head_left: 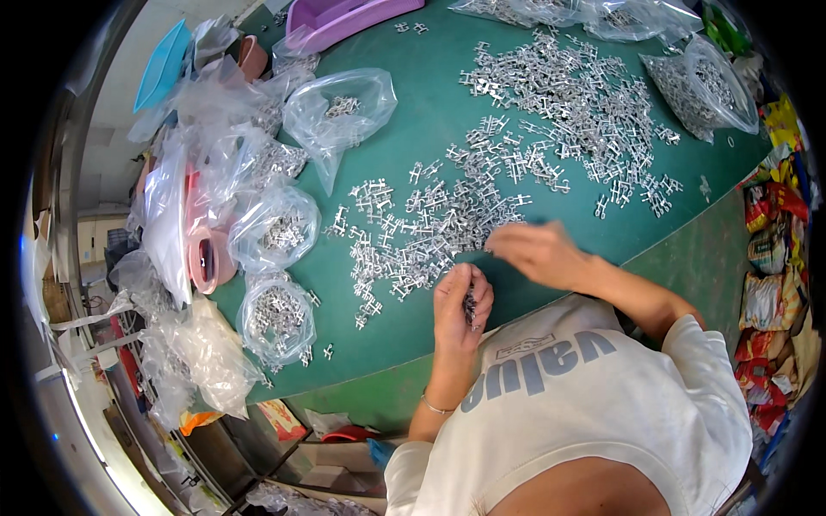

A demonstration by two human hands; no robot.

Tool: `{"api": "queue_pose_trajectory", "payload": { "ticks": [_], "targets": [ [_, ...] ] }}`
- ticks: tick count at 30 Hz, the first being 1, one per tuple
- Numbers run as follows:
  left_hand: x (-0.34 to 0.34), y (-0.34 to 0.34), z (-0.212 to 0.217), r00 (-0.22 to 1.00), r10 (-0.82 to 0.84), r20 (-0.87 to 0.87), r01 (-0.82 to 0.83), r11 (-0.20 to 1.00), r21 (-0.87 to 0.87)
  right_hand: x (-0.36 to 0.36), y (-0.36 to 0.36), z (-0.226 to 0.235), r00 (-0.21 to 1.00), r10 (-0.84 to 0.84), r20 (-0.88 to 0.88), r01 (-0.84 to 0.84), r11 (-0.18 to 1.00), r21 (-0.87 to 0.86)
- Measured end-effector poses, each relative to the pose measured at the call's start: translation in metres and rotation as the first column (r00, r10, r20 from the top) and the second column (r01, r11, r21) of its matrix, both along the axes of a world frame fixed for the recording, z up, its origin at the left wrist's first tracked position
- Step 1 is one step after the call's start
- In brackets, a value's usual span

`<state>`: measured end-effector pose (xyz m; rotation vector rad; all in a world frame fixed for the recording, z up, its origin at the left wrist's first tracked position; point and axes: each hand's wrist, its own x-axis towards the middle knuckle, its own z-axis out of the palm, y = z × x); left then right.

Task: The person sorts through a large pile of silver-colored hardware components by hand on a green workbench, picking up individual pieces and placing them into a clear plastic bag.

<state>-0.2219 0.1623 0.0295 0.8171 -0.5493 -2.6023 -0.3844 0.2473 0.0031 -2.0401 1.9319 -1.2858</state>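
Note:
Small silvery metal parts, shaped like little H pieces, lie in a loose pile (pixel 422 232) on the green tabletop. My left hand (pixel 460 305) is closed at the near edge of this pile, with a cluster of dark metal parts (pixel 470 308) showing between thumb and fingers. Just to its right, my right hand (pixel 542 252) reaches in, fingertips drawn together at the pile's right edge. That hand is slightly blurred, and whatever lies between its fingertips is hidden. A bigger heap of the same parts (pixel 576 103) spreads farther back.
Clear plastic bags holding metal parts stand along the left, the nearest bag (pixel 275 314) by the table's edge. Another full bag (pixel 701 86) sits at the far right. A purple tray (pixel 344 21) is at the back. Colourful packages (pixel 766 301) line the right side.

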Motion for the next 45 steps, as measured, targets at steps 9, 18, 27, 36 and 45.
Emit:
{"api": "queue_pose_trajectory", "payload": {
  "ticks": [9,18,27,36,45],
  "targets": [
    [-0.004,-0.002,0.009,0.985,-0.049,0.168,0.083,0.976,-0.199,-0.023,-0.067,0.020,0.981,-0.194,-0.021,0.193,0.944,0.269],
    [-0.003,0.011,0.002,0.979,-0.133,0.157,0.147,0.986,-0.081,-0.040,-0.078,0.013,0.971,-0.149,0.188,0.087,0.948,0.306],
    [-0.007,0.008,0.005,0.990,-0.098,0.102,0.104,0.993,-0.060,-0.056,-0.047,0.025,-0.332,-0.140,0.933,-0.450,0.893,-0.026],
    [-0.016,0.005,0.017,0.987,-0.040,0.158,0.005,0.976,0.216,-0.006,-0.016,0.062,0.788,0.006,0.616,-0.289,0.887,0.361],
    [-0.016,0.013,0.006,0.994,-0.105,-0.013,0.106,0.978,0.178,-0.061,-0.081,0.002,0.892,-0.439,-0.113,0.453,0.855,0.253]
  ]
}}
